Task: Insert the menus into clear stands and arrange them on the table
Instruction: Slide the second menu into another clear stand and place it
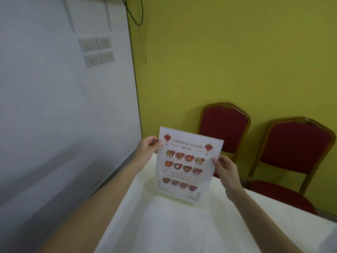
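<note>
A clear stand [182, 197] holds a white "Chinese Food Menu" sheet [184, 165] with red lanterns and pictures of dishes. It stands upright, slightly tilted, with its base on the white tablecloth [164, 225] near the table's far corner. My left hand [147, 145] pinches the stand's upper left edge. On the opposite side, my right hand [225, 166] grips the right edge at mid height. Both forearms reach in from below.
Two red padded chairs with gold frames [224, 128] [291, 157] stand against the yellow wall behind the table. A grey wall with switch plates [96, 51] runs along the left. A white object shows at the lower right edge [331, 241].
</note>
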Action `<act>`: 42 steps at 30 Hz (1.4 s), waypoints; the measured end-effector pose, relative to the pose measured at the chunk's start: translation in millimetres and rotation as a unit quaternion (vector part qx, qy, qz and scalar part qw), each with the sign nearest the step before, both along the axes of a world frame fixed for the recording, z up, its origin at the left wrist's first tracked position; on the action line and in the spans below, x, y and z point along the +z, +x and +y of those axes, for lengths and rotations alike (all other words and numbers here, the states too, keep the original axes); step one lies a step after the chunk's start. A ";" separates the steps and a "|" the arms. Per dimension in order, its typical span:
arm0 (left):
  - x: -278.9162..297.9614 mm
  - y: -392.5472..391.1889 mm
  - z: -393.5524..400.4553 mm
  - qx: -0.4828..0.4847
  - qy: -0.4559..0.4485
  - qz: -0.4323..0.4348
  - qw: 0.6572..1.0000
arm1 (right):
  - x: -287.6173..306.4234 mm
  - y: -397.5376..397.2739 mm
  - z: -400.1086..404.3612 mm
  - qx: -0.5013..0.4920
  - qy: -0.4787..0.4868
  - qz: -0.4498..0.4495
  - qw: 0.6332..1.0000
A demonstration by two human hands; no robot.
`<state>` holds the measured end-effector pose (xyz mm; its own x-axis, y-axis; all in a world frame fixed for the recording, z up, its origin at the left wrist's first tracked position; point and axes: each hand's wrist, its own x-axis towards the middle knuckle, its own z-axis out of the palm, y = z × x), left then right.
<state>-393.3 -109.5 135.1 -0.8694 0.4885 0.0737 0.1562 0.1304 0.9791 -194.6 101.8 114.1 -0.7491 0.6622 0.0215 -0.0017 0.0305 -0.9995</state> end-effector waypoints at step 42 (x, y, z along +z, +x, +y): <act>-39.6 -129.4 -6.0 0.030 -0.033 -0.011 0.999 | -29.0 -121.2 -26.3 0.011 0.094 -0.051 0.994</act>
<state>-522.6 -115.6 95.5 -0.8983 0.4388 0.0242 0.1253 0.2029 0.9711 -315.8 75.5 85.1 -0.7677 0.6374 0.0662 0.0967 0.2173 -0.9713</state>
